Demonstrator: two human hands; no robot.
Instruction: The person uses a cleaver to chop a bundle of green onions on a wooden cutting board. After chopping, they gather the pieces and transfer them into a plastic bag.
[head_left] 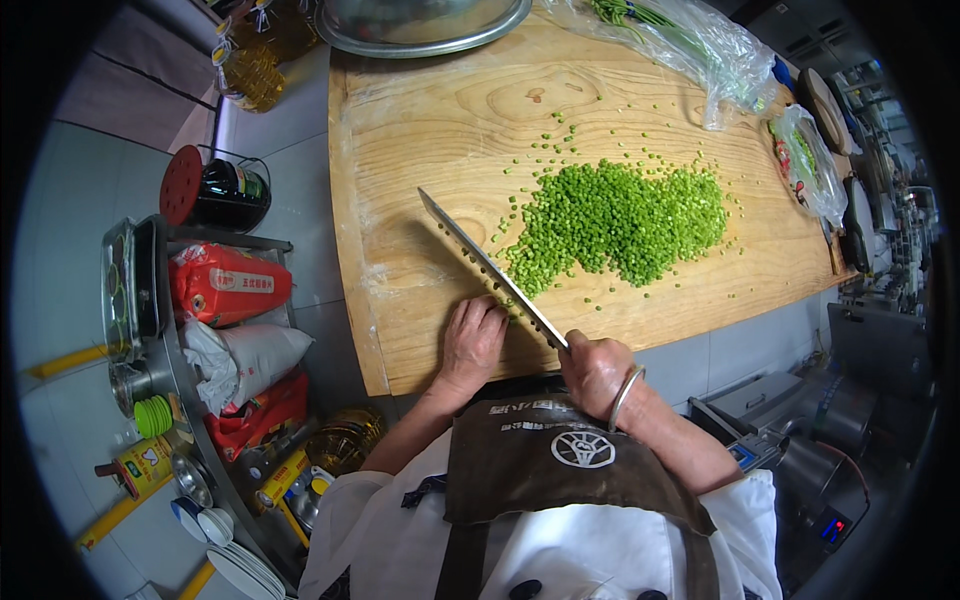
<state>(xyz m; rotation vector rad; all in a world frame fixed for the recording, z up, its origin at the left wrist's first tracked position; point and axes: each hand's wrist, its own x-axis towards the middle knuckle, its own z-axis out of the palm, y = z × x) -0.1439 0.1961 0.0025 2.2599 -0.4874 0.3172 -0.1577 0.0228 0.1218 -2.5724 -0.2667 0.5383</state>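
My right hand (597, 372), a bangle at its wrist, is closed round the handle of a kitchen knife (500, 283). The long blade slants up and to the left over the board, with green bits stuck along it. My left hand (474, 342) rests on the wooden board (430, 130) just left of the blade, fingers curled together. Whatever those fingers may hold is hidden. To the right of the blade spreads a heap of chopped green scallions (620, 220), with loose bits scattered round it.
A large metal bowl (424, 25) stands at the far left of the board. Plastic bags with greens (690, 45) and with peppers (808, 165) lie at the far right and right edge. Beside the board on the left is a shelf with a red bag (232, 285) and dishes.
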